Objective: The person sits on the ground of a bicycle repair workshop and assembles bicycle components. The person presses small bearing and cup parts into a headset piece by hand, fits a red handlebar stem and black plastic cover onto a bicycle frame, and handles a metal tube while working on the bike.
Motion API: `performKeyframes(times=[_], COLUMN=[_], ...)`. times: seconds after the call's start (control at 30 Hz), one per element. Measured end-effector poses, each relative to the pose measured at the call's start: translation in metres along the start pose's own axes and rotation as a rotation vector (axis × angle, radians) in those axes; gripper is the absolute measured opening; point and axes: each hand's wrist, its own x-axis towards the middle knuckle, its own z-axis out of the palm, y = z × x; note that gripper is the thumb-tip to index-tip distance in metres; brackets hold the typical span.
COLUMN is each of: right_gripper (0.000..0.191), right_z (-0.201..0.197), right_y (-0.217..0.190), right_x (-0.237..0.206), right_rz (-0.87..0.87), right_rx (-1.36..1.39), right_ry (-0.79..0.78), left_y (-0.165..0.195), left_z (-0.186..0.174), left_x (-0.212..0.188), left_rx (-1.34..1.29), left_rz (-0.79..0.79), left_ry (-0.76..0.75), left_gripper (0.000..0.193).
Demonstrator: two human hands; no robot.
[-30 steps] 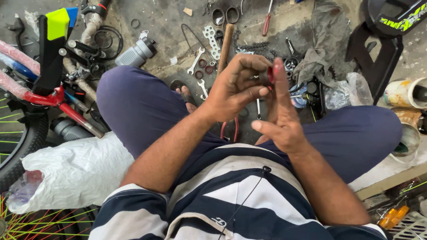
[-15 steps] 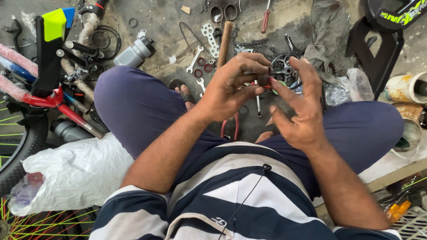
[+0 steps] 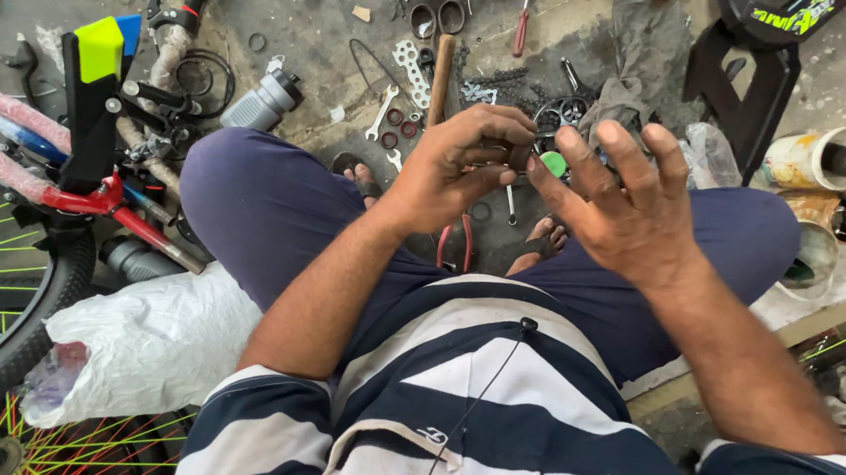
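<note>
Dark, small and mostly hidden, a metal part (image 3: 518,157) sits pinched in the left hand (image 3: 458,166), fingers curled tight around it, above the floor (image 3: 319,22). Just right of the part, the right hand (image 3: 624,197) is spread open, holding nothing, thumb tip nearly touching it. Its long axis cannot be told. Tools crowd the floor beyond.

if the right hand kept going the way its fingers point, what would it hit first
Probably the small dark part pinched in the left hand: the right hand has open fingers aimed up-left toward it. Depth is unclear, so it might pass above.
</note>
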Motion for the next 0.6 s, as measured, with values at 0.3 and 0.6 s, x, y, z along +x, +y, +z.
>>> performKeyframes(times=[0.3,0.6], right_gripper=[0.049,0.057], right_z=[0.004,0.028], right_y=[-0.01,-0.021], right_x=[-0.007,0.0], right_rz=[0.421,0.399], right_rx=[1.024,0.827], right_ry=[0.059,0.127], left_y=[-0.01,-0.016], left_z=[-0.003,-0.001], left_x=[0.0,0.005], left_rx=[-0.37,-0.383], left_rz=[-0.015,-0.029], left_ry=[-0.026,-0.036], left_gripper=[0.036,0.029])
